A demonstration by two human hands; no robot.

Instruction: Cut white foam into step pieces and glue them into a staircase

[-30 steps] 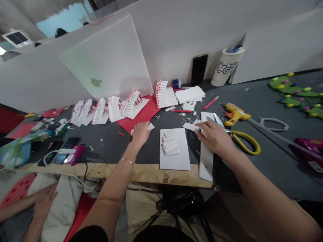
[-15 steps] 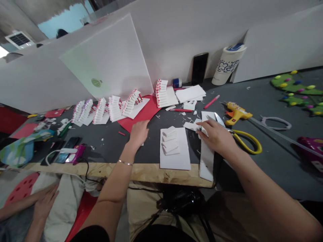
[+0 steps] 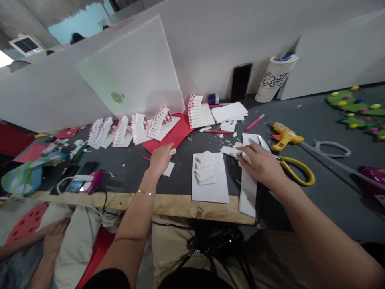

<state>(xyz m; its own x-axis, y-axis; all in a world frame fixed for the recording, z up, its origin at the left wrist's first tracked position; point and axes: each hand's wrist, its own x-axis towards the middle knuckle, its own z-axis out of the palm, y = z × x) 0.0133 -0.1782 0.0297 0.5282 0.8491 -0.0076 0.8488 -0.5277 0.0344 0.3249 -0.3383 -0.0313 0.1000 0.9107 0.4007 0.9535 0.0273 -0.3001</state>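
Observation:
My left hand (image 3: 161,160) is over the dark tabletop with its fingers closed on a small pale piece (image 3: 172,151); a white square (image 3: 168,169) lies just beside it. Near the white foam strip (image 3: 248,196), my right hand (image 3: 255,160) has its thumb and fingers bent around a small white piece (image 3: 230,151), by the scissors (image 3: 296,170). Between the hands lies a white board (image 3: 210,194) bearing several folded white pieces (image 3: 205,172) in a stepped row.
Finished-looking fans of white strips (image 3: 120,132) stand along the back left, partly on a red sheet (image 3: 174,138). A yellow glue gun (image 3: 285,136), a cup (image 3: 273,80) and a phone (image 3: 240,82) are at the right. Another person's hands (image 3: 55,237) rest lower left.
My left hand has shifted slightly left, uncovering the white square and showing a small pale piece at its fingertips. My right hand stays by the foam strip. The view has moved slightly.

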